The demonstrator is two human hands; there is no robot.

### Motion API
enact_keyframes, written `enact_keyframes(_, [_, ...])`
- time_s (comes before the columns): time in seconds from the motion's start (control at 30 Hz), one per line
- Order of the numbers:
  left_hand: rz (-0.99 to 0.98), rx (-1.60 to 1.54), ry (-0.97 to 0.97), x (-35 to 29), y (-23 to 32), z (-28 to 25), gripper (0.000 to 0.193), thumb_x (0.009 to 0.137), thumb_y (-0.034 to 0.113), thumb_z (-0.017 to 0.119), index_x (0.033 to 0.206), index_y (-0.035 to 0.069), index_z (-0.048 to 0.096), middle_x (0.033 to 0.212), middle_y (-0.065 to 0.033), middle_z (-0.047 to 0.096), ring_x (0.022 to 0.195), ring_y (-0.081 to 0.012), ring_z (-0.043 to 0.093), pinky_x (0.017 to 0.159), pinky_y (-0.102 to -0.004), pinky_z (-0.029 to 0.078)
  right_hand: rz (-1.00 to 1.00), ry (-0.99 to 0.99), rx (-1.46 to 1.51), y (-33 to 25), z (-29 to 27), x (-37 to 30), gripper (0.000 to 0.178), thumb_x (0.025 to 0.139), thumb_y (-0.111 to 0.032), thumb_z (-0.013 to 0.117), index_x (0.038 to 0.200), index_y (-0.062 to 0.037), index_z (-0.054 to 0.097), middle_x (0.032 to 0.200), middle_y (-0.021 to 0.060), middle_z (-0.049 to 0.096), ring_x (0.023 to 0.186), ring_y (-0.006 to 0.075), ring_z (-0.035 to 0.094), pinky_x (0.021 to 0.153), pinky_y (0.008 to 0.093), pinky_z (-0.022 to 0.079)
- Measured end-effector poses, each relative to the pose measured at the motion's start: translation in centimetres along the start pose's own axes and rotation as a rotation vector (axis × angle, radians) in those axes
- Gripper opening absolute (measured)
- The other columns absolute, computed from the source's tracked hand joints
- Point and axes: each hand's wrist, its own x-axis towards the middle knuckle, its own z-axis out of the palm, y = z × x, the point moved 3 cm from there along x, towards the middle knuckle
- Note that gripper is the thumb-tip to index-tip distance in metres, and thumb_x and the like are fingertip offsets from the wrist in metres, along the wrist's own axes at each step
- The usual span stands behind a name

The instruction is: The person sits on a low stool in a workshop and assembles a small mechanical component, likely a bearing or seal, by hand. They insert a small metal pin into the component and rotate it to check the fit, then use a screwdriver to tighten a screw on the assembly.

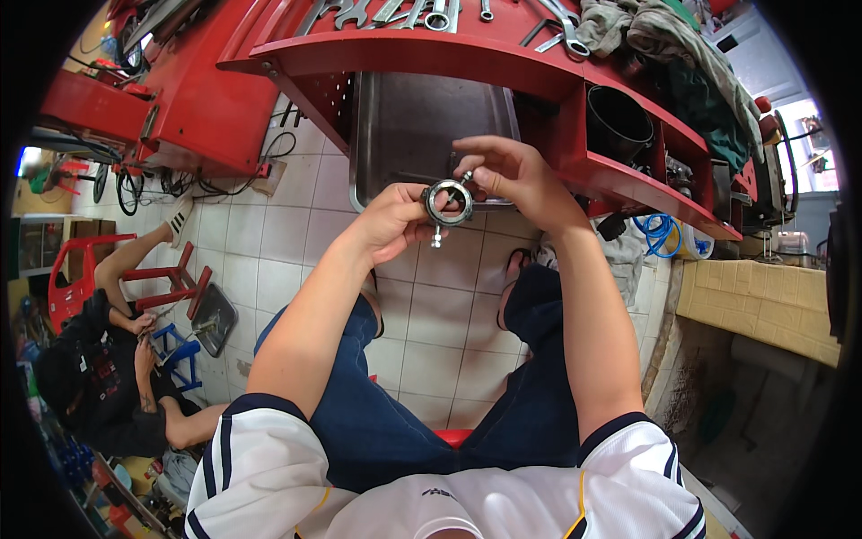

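In front of me, over the edge of a metal tray [422,112], I hold a ring-shaped metal part [449,221] with a round opening. My left hand [391,222] grips its left side, and a fingertip shows through the opening. A small bolt-like fitting [436,238] hangs from the ring's lower edge. Another small fitting [467,177] sticks out at its upper right. My right hand [525,184] has its thumb and fingers closed around that upper fitting, with the index finger stretched out above. The fingertips partly hide where the fitting meets the ring.
Ahead stands a red workbench [422,56] with wrenches [355,13], cloths [620,27] and a black bucket [620,115] in its side compartment. At left, another person [99,368] sits working by a red stool [171,283]. A cardboard box [763,301] lies at right.
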Motion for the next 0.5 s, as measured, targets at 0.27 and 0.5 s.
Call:
enact_keyframes(0.27, [-0.008, 0.023, 0.007, -0.3, 0.3, 0.7, 0.026, 0.094, 0.022, 0.072, 0.108, 0.002, 0.069, 0.094, -0.0055, 0.072, 0.08, -0.0126, 0.069, 0.07, -0.0287, 0.06, 0.013, -0.052, -0.043, 0.1, -0.3, 0.2, 0.026, 0.095, -0.02, 0.071, 0.109, 0.0021, 0.068, 0.092, 0.0037, 0.069, 0.082, 0.0095, 0.063, 0.076, 0.0253, 0.052])
enact_keyframes(0.5, [0.001, 0.027, -0.024, -0.1, 0.5, 1.3, 0.025, 0.093, 0.024, 0.073, 0.104, 0.002, 0.071, 0.093, -0.0054, 0.072, 0.08, -0.0123, 0.069, 0.071, -0.0276, 0.06, 0.194, -0.051, -0.295, 0.4, -1.2, 0.2, 0.036, 0.095, -0.019, 0.071, 0.123, 0.002, 0.063, 0.103, 0.007, 0.07, 0.095, 0.0112, 0.064, 0.083, 0.0277, 0.052])
